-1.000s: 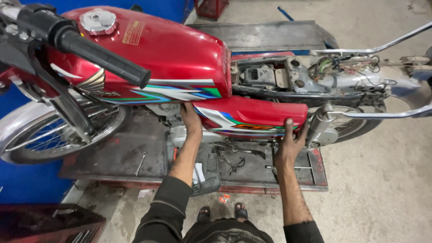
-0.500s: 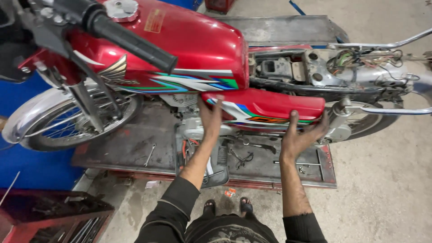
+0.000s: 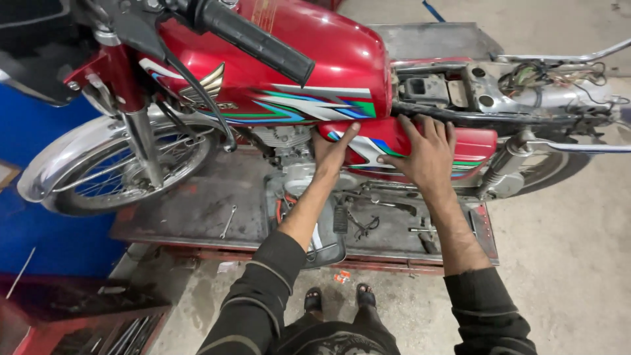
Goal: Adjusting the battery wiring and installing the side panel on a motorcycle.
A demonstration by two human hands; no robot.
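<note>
A red motorcycle stands on a metal lift platform (image 3: 210, 217), its red fuel tank (image 3: 315, 59) at the top and its seat off, showing the bare frame (image 3: 486, 98). Below the tank sits a red side cover (image 3: 473, 146) with coloured stripes. My left hand (image 3: 332, 148) presses flat on the cover's front end. My right hand (image 3: 424, 154) lies flat on its middle, fingers spread. Neither hand grips anything. The engine (image 3: 289, 148) shows just left of my left hand.
The black handlebar grip (image 3: 256, 39) juts out over the tank. The front wheel (image 3: 125, 164) is at the left, the rear shock (image 3: 506, 164) at the right. A spanner (image 3: 228, 221) and small parts lie on the platform. A red tool tray (image 3: 72, 315) sits bottom left.
My hands rose from below the side cover onto its face. My right hand slid left to the cover's middle. The view shifted closer and to the right.
</note>
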